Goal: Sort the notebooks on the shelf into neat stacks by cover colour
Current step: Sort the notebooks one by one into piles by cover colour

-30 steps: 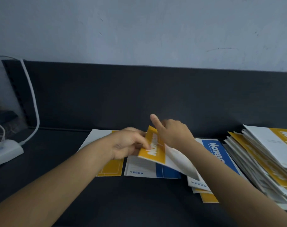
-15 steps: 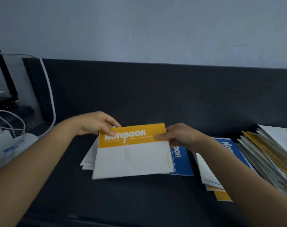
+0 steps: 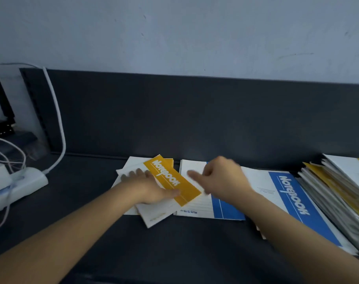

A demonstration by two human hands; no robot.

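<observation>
Lowered since half a second ago, when both hands held it up level, the yellow notebook (image 3: 170,181) now lies on top of the left stack (image 3: 128,171) of white-and-yellow covers. It sits skewed: its long axis runs diagonally from far left to near right, the yellow title band lies along its right edge, and a near corner juts past the stack's front. The left hand (image 3: 148,187) rests flat on its white part, fingers straight, its grip apart. The right hand (image 3: 221,181) is off the cover and hovers, blurred, over the middle blue notebook (image 3: 225,208), fingers loosely curled, forefinger pointing left, its grip holding nothing. Another blue notebook (image 3: 293,199) lies just to the right, partly under the forearm, and beside it slumps a mixed pile (image 3: 338,191) of white and yellow. All sit on a dark shelf (image 3: 174,253) with a dark back panel (image 3: 195,115) under a pale wall (image 3: 174,33). At far left are a white power strip (image 3: 21,181) and a white cable (image 3: 58,119).
</observation>
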